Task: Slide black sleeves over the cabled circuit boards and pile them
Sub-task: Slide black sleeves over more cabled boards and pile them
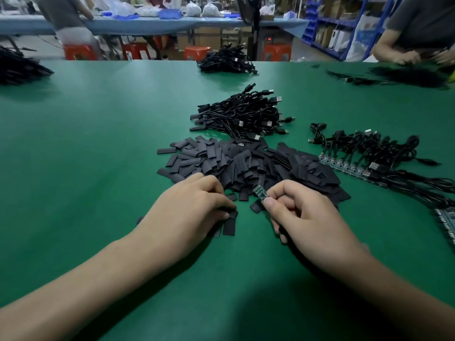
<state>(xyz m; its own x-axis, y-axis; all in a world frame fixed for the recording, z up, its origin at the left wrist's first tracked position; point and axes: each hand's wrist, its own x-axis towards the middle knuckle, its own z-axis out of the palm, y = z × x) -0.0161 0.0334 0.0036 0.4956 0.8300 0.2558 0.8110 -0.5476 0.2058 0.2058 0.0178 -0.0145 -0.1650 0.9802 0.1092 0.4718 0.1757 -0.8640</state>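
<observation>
Just beyond our fingertips lies the heap of black sleeves [246, 163]. Our right hand [302, 212] pinches a bare circuit board [259, 192], its free end toward the heap. Our left hand [194, 207], just beside, curls its fingers on a loose sleeve [233, 214]. Past the heap sits the pile of sleeved cables [241, 114].

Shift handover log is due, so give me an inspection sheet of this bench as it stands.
Surface: green mat, flat.
Job's things: sleeve heap centre; sleeved pile behind it; bare boards in a row, right.
Clutter: black heaps at far edge.
Grippers: left hand pinches a sleeve; right hand pinches a board.
Cables: black leads tangled, right.
Surroundings: person far right; red stools; blue shelves.
</observation>
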